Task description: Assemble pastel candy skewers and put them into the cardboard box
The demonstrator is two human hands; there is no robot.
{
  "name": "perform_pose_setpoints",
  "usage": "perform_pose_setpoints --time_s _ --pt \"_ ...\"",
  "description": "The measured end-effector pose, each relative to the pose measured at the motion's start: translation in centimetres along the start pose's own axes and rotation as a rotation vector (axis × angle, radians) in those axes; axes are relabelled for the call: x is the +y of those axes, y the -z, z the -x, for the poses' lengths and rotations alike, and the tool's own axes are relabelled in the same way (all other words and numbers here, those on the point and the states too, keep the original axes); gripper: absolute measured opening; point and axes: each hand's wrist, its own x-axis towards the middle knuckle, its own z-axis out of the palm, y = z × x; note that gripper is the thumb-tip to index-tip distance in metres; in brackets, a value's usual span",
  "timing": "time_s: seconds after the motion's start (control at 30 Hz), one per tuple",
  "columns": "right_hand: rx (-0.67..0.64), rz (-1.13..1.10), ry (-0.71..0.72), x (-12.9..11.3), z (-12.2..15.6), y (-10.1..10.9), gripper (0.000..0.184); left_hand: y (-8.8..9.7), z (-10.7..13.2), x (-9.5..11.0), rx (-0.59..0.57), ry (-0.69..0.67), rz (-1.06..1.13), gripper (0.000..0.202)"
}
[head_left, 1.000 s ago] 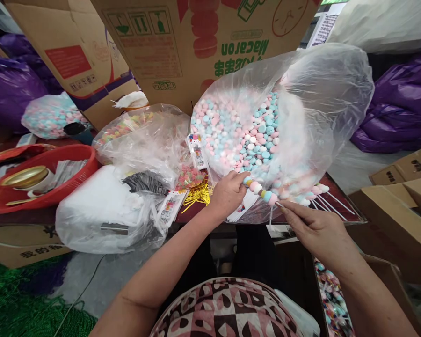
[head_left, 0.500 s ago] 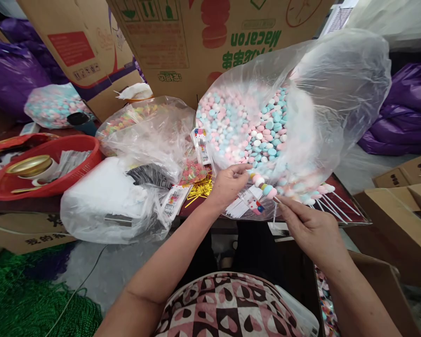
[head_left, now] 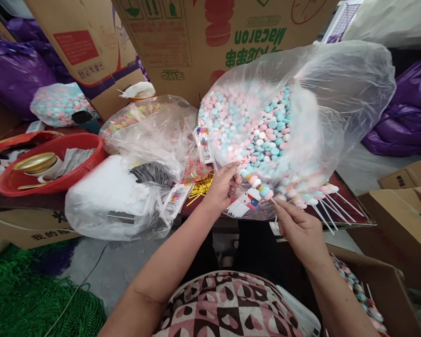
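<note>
My right hand (head_left: 298, 224) pinches the white stick of a candy skewer (head_left: 257, 184) at its lower end. Pink, white, blue and yellow soft candies are threaded along that skewer, which tilts up to the left. My left hand (head_left: 224, 185) is closed close to the skewer's far tip, thumb and fingers together; what it may hold is hidden. Behind both hands lies a big clear plastic bag (head_left: 354, 84) of pastel round candies (head_left: 273, 126). Several loaded skewers (head_left: 331, 192) lie at the right with white sticks toward me. Below the held skewer are white sticks (head_left: 239, 206) and a printed label.
To the left are a white-filled plastic bag (head_left: 94, 201), a red basket (head_left: 101, 152), gold twist ties (head_left: 199, 188) and a bag of gummies (head_left: 150, 126). Cardboard boxes (head_left: 196, 51) stand behind. At lower right an open carton (head_left: 382, 271) holds more candy skewers.
My left hand has drawn back left, slightly away from the skewer's tip. My right hand and the skewer have shifted slightly left. The view has moved a little.
</note>
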Motion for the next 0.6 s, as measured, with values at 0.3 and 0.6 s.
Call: perform_pose_setpoints --time_s 0.3,0.6 --pt "-0.027 -0.002 -0.025 0.3 0.8 0.0 0.035 0.2 0.5 -1.1 -0.029 0.045 -0.169 0.047" --pt "-0.097 0.155 -0.052 -1.4 1.3 0.2 0.040 0.0 0.8 -1.2 0.007 -0.396 -0.989 0.025"
